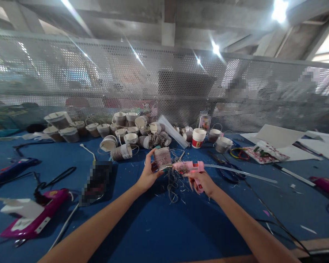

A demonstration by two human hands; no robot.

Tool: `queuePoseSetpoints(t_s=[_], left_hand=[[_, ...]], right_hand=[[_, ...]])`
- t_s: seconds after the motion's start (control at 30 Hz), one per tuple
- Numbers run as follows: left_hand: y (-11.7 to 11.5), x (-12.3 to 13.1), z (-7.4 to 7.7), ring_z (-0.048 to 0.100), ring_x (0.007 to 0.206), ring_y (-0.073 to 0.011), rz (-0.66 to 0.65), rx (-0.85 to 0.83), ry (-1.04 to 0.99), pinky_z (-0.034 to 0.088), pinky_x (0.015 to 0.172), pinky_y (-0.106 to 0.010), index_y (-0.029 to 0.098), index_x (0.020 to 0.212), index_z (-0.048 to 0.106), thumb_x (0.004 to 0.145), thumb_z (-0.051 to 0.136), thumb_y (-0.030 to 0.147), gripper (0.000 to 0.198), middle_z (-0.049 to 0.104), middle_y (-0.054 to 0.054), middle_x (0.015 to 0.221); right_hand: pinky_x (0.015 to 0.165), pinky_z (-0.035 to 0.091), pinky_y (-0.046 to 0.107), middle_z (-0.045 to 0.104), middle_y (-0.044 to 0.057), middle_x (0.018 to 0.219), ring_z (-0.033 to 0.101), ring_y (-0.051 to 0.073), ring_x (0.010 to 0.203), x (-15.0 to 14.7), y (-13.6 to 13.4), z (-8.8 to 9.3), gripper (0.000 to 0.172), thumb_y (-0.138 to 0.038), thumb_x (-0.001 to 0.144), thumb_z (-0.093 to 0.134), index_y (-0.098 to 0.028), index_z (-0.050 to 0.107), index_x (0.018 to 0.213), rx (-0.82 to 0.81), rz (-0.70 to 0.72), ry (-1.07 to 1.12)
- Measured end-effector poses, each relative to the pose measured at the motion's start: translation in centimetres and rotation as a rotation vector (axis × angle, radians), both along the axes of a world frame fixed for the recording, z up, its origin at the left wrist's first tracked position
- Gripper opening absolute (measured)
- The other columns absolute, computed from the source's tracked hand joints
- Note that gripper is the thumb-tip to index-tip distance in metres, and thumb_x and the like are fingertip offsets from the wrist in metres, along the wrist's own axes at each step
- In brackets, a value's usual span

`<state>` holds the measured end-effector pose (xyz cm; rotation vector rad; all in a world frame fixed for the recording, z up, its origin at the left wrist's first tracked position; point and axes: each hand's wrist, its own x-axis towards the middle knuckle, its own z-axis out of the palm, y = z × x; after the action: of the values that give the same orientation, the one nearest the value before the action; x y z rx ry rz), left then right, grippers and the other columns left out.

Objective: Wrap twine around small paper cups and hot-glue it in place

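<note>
My left hand (149,171) is closed around a paper cup wrapped in grey-brown cord (162,157), tilted on its side above the table. In my right hand (204,182) is a pink hot glue gun (189,167), its metal nozzle at the lower edge of the wrapped cup. A long clear glue stick (241,171) trails out of the gun's back end to the right. Loose tangled cord (173,186) lies on the table beneath the cup and nozzle. Whether the nozzle actually touches the cord is too small to tell.
Several cord-wrapped cups (131,138) crowd the back of the blue table (153,226). A red-and-white paper cup stack (198,138) stands behind the gun. Scissors (230,171) lie right, a magenta power strip (35,215) left. A perforated metal screen (112,76) closes the back.
</note>
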<state>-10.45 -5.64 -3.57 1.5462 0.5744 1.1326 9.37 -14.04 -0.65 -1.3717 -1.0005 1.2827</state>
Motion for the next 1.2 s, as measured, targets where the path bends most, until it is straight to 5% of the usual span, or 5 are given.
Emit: queuePoseSetpoints(t_s=[1.2], left_hand=[[0.12, 0.01, 0.00, 0.056, 0.096, -0.0192, 0.023, -0.037, -0.021, 0.045, 0.085, -0.034, 0.027, 0.129, 0.018, 0.062, 0.067, 0.016, 0.083, 0.050, -0.006, 0.110]], right_hand=[[0.028, 0.029, 0.020, 0.041, -0.004, 0.026, 0.038, 0.008, 0.023, 0.14, -0.06, 0.00, 0.027, -0.035, 0.053, 0.060, -0.018, 0.046, 0.038, 0.017, -0.056, 0.020]])
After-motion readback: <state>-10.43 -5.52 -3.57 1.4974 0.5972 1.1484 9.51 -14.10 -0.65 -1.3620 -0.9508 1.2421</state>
